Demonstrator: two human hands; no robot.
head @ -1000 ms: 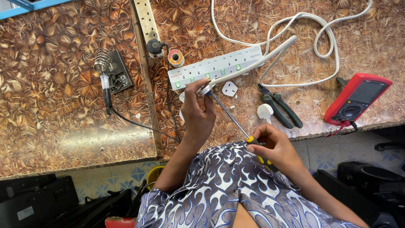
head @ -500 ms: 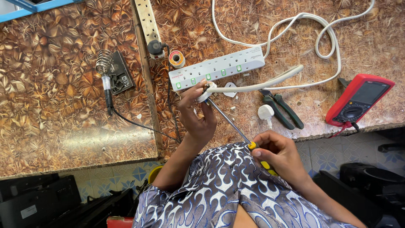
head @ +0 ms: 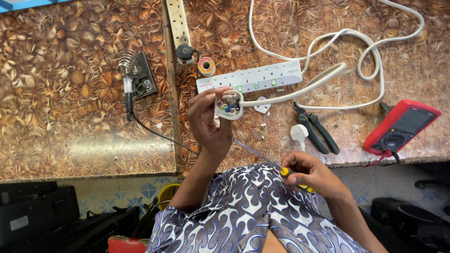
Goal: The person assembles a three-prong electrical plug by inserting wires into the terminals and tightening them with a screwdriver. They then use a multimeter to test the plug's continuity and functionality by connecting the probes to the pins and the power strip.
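At frame centre the left hand (head: 211, 124) pinches an opened white plug (head: 228, 105) above the tabletop (head: 70, 93); it looks light and rigid, best held by its casing edges. Lower right, the right hand (head: 311, 175) is clamped on a yellow-handled screwdriver (head: 262, 159).

Electrical repair workbench, soldering iron (head: 128, 91), multimeter (head: 401, 127), pliers (head: 316, 132) (solder spool (head: 206, 66) too), patterned countertop (head: 70, 70)
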